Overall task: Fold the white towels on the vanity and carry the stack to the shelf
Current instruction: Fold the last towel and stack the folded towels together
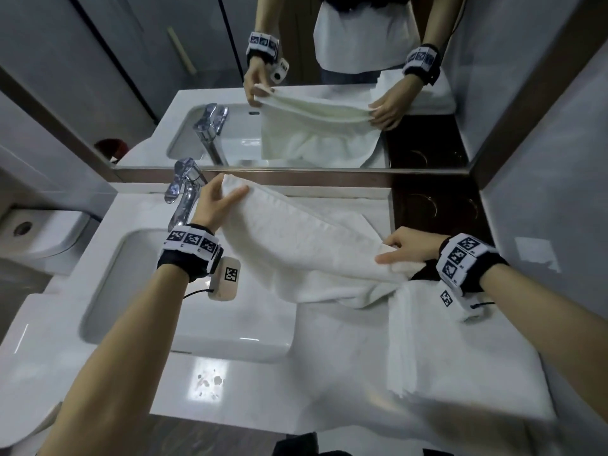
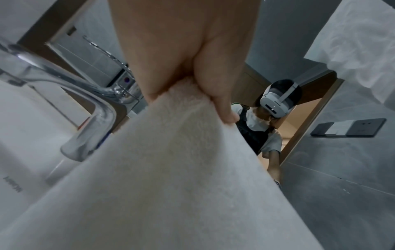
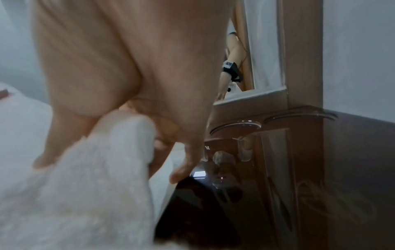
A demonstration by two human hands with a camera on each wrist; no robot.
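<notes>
dim, cool light; glare patch on the vanity [image 1: 210,373] (wrist views blurred, edges warped).

The head view looks steeply down onto the vanity [image 1: 230,383] and mirror [image 1: 131,93], while both wrist views sit close behind the fingers gripping the shared white towel [image 1: 302,245].

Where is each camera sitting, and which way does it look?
Head: on the person's head, looking down at the vanity; both forearms, left hand and right hand show.
Left wrist: along the left hand toward the faucet and mirror; the fingers pinch the towel.
Right wrist: along the right hand toward the dark counter; the fingers pinch a towel corner.
All three views share the held towel.
</notes>
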